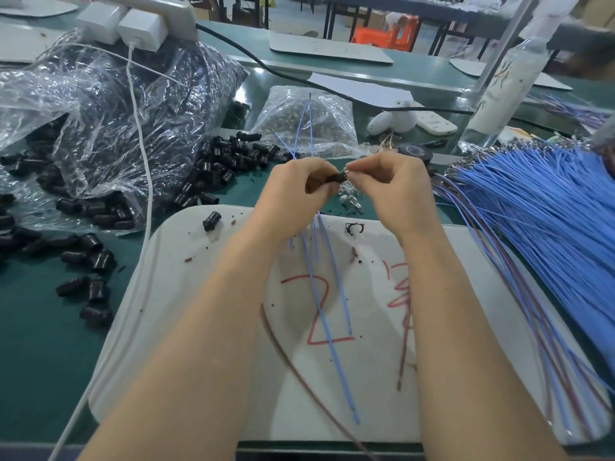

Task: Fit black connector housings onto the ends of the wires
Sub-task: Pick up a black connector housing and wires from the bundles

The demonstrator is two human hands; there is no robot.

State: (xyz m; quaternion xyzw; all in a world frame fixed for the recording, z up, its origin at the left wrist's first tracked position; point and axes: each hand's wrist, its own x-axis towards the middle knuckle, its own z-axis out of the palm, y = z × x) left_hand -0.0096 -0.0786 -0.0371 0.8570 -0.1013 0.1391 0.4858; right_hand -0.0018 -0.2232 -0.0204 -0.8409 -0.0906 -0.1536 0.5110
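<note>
Left grip (296, 191) curls round one black connector housing (334, 178), its open end facing right.

Far left: clear plastic bag (109, 104) stuffed with black housings, its mouth spilling onto the green tabletop (40, 344). Loose housings (219, 164) lie scattered from the bag toward centre. One stray housing (212, 221) lies on the white board (186, 327) under the forearms.

Centre: thin blue wires (311, 128) stand up out of the left grip, and more trail down over the board. Whether any already carries a housing cannot be told.

Right grip (396, 188) has fingertips pinched on a metal-tipped wire end, held right at the housing's mouth. Fingers hide the joint, so I cannot tell whether it is seated.

Far right: a thick bundle of blue wires (539, 221) fans across the tabletop, with bare metal terminals at the far ends.

Judgement: early going. One fitting is in hand, no finished pile is in sight, and most wires and housings remain unused.
</note>
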